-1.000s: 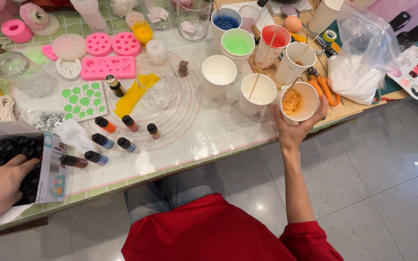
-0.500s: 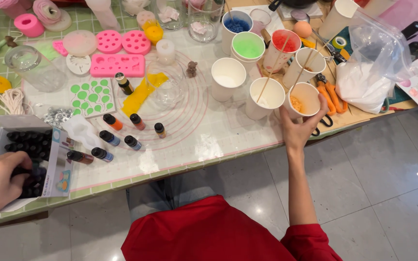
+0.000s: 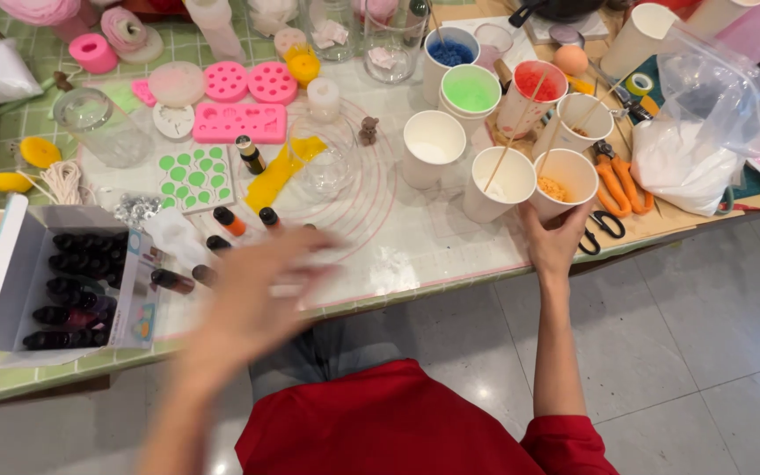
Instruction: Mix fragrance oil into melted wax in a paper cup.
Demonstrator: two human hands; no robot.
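Craft table [image 3: 415, 255]: right hand [image 3: 556, 239] grasps a paper cup [image 3: 563, 180] of orange bits at two o'clock; blurred left hand [image 3: 261, 295], fingers spread, hovers over dropper bottles [image 3: 222, 230].

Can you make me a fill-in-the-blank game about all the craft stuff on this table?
1. The right hand holds a paper cup with ____ bits inside.
2. The open box at the table's left edge is full of small dark ____.
3. The scissors beside that cup have ____ handles.
4. The flat moulds near the far edge are ____.

Missing words: orange; bottles; orange; pink
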